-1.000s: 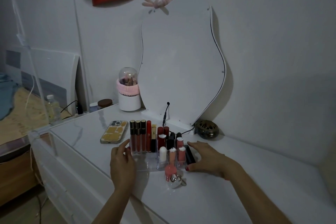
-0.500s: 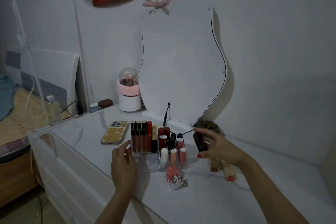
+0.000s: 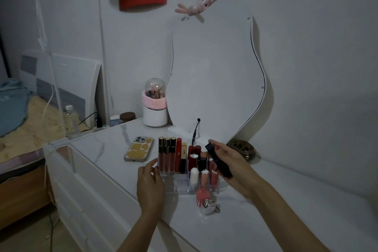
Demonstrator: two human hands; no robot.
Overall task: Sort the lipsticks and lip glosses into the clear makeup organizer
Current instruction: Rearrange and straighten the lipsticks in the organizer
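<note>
The clear makeup organizer (image 3: pixel 176 187) stands on the white dresser top and holds several upright lipsticks and lip glosses (image 3: pixel 167 154). My right hand (image 3: pixel 229 161) grips a long black lipstick tube (image 3: pixel 218 159), tilted, above the organizer's right side. My left hand (image 3: pixel 150 180) rests with relaxed fingers against the organizer's left end. A pink round-capped gloss (image 3: pixel 202 195) with a silver charm lies just in front of the organizer.
A phone in a yellow case (image 3: pixel 139 149) lies left of the organizer. Behind stand a wavy mirror (image 3: pixel 212 77), a white brush holder with a clear dome (image 3: pixel 154 106) and a dark round ornament (image 3: pixel 242 149). The dresser's edge drops off at the left.
My right hand picked the black tube up from the dresser to the organizer's right and carried it left, above the organizer's right side. My left hand stayed at the left end.
</note>
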